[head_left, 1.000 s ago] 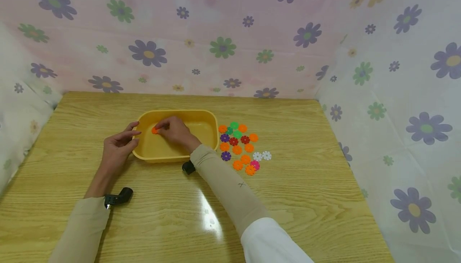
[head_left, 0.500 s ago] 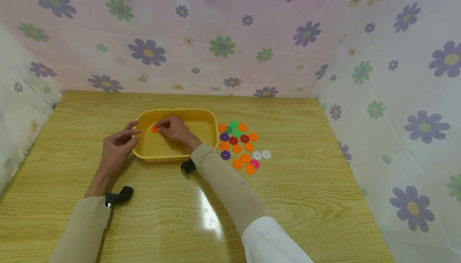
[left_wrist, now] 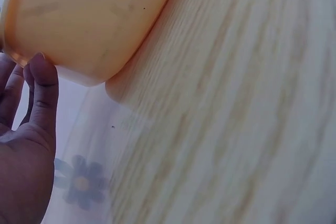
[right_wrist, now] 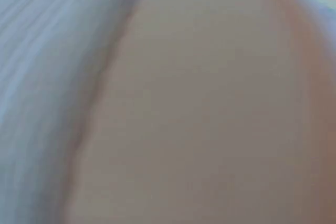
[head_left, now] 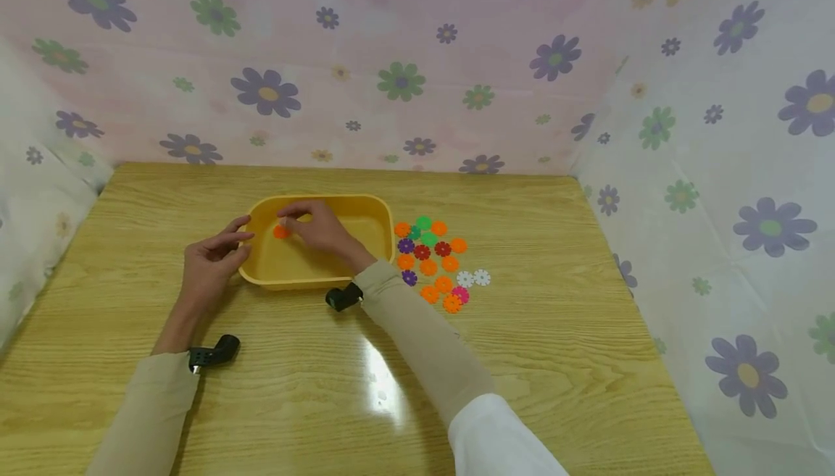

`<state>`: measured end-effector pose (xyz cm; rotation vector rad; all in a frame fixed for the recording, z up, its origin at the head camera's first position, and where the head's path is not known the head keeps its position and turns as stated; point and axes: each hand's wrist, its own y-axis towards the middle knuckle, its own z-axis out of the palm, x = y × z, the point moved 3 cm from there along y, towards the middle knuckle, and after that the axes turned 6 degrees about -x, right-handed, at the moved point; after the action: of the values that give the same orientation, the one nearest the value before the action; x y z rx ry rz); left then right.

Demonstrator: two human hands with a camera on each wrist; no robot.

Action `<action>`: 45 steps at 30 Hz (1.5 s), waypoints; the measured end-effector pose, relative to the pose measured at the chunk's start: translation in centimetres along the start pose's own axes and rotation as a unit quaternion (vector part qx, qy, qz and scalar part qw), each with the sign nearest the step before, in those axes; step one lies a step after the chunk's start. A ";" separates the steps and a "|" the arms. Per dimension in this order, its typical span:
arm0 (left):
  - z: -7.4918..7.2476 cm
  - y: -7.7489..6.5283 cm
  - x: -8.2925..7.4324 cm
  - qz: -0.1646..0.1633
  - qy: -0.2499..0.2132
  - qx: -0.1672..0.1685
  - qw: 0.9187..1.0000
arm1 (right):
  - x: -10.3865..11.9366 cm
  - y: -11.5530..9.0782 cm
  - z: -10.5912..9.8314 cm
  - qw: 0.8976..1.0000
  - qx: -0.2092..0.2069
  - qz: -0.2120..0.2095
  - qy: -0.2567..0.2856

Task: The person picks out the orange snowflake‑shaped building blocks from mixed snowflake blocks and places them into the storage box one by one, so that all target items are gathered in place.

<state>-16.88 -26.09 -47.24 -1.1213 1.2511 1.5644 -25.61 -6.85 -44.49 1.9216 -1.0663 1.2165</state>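
Wood-grain table (head_left: 554,331) | I see left hand (head_left: 210,264) relaxed against yellow tub (head_left: 293,262) | right hand (head_left: 320,228), fingers parted, over orange disc (head_left: 280,232)

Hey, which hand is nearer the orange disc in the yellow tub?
Right. The right hand is in the yellow tub, just beside the orange disc; the left hand is farther off, at the tub's left rim.

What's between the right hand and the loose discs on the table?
The right wall of the tray. The right hand is inside it; the discs lie on the table just outside that wall. Nothing else visible stands between.
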 end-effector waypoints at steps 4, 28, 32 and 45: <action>-0.1 0.0 0.0 -0.002 0.006 -0.003 1.000 | 1.6 -0.1 -1.9 1.000 0.003 -0.021 0.020; 0.5 0.0 0.3 -0.004 -0.002 0.002 1.000 | -2.3 -10.0 -21.8 0.993 -0.079 0.020 -0.087; 0.4 -0.1 0.3 -0.005 -0.003 0.002 1.000 | -5.2 -12.1 -23.6 0.987 -0.079 0.060 -0.126; -0.1 -0.1 0.1 -0.007 0.006 -0.002 1.000 | -11.2 -15.0 -24.3 0.982 -0.055 0.120 -0.133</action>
<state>-16.78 -26.15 -47.33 -1.1404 1.2467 1.5529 -25.51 23.77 -46.59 1.9488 -1.5085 1.0174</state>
